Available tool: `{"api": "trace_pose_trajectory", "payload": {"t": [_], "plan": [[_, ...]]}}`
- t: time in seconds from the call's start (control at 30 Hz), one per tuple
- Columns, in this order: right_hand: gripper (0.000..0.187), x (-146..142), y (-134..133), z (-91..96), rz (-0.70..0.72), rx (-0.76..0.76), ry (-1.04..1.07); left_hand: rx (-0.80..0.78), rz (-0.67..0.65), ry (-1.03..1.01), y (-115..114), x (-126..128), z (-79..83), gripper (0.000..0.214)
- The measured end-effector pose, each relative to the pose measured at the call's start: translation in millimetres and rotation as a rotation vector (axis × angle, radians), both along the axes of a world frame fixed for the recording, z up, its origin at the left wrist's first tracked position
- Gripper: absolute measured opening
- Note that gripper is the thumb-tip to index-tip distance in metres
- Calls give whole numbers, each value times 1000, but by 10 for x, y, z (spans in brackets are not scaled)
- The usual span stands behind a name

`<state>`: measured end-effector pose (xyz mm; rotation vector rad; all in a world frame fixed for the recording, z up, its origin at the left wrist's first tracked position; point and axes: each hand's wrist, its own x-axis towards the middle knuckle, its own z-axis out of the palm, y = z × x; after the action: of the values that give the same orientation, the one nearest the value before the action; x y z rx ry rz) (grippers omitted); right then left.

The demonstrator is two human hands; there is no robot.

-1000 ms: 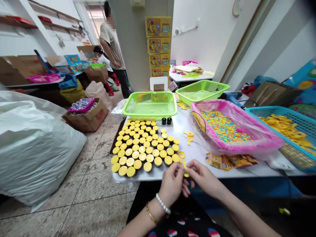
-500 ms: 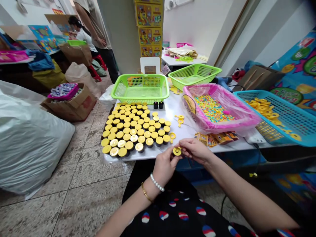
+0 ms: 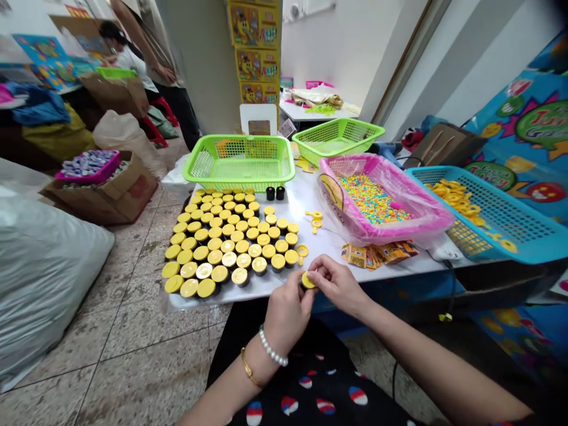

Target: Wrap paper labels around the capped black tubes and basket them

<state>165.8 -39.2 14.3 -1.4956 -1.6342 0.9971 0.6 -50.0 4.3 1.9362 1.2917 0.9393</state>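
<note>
My left hand (image 3: 287, 307) and my right hand (image 3: 338, 284) meet at the near table edge, both pinching one small yellow-lidded pot (image 3: 307, 280) between their fingertips. Just beyond them stand several rows of the same yellow-lidded pots (image 3: 222, 236) on the white table (image 3: 306, 204). A loose yellow ring (image 3: 302, 251) lies beside the nearest row. Two black pots without lids (image 3: 274, 193) stand behind the rows.
Two green baskets (image 3: 239, 158) (image 3: 337, 137) stand at the back. A pink-lined tray of coloured beads (image 3: 377, 201) and a blue basket of yellow rings (image 3: 483, 210) are on the right, with small packets (image 3: 377, 253) in front. A big white sack (image 3: 39, 278) lies on the floor at left. People stand far back.
My hands have gone from fiddling with a small yellow piece at the table edge to holding a yellow-lidded pot together. The view has dropped and shifted right.
</note>
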Motion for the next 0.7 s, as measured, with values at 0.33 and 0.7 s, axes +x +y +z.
{"api": "trace_pose_trajectory", "payload": {"t": [0.33, 0.7], "plan": [[9, 86, 1112, 479, -161, 347, -390, 105, 288, -53, -7, -375, -154, 26], [8, -436, 2416, 353, -172, 104, -515, 115, 312, -190, -87, -409, -430, 19]]}}
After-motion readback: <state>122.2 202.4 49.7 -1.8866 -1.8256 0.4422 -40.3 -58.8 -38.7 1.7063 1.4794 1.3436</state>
